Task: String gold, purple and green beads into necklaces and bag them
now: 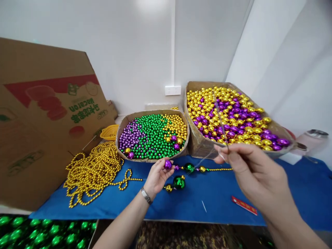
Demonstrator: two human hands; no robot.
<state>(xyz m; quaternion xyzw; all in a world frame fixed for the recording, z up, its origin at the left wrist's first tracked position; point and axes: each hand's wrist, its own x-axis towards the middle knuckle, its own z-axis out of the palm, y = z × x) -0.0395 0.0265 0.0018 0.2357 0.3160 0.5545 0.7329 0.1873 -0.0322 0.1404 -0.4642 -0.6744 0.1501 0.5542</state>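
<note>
My left hand (pixel 157 178) holds a shiny purple bead (pixel 168 164) at its fingertips, in front of the smaller box of beads. My right hand (pixel 259 173) pinches a long thin needle (pixel 221 119) that points up and to the left, and clear thread (pixel 204 157) loops near these fingers. On the blue cloth between the hands lies a beaded strand with a large green bead (pixel 189 168), a gold bead (pixel 202 169) and a chain of tiny gold beads (pixel 220 169). Another large green bead (pixel 178 182) and a gold bead (pixel 169 187) sit nearer to me.
A box (pixel 153 159) of small purple, green and gold beads stands behind my left hand, a bigger box (pixel 199 147) of gold and purple beads to its right. Gold bead chains (pixel 93 173) are heaped at left, beside a large carton (pixel 44 138). A red packet (pixel 244 205) lies at front right.
</note>
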